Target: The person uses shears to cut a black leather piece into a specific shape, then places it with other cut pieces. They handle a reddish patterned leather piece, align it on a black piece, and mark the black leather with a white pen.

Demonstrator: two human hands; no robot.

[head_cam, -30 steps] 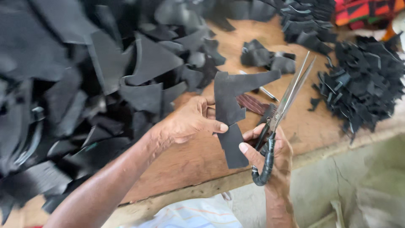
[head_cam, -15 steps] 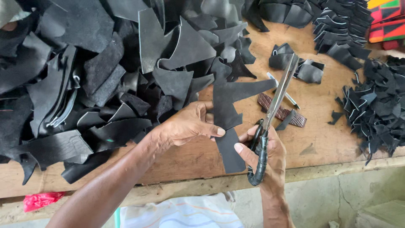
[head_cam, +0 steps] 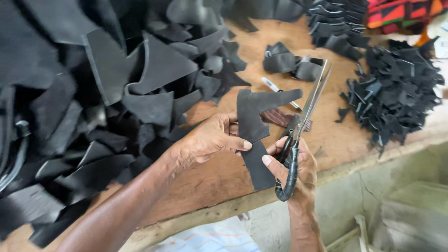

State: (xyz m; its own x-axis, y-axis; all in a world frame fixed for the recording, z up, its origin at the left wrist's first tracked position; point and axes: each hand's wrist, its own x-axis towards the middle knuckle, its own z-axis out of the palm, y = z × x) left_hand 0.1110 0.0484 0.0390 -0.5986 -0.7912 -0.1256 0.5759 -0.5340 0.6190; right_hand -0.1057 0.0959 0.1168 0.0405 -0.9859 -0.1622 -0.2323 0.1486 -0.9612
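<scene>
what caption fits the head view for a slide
Left hand holds a black cut piece while right hand grips scissors over a wooden table.

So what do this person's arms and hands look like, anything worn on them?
Both forearms are bare as far as the view shows: no sleeves, gloves, watch or bracelets. The left hand and right hand carry no rings that can be seen. The knuckles are creased and the nails short. At the bottom edge a light striped garment shows.

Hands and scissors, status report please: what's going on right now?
Left hand pinching black cut-out piece. Right hand gripping scissors, blades near piece's edge. Black scraps heaped aside, wooden table beneath.
</scene>
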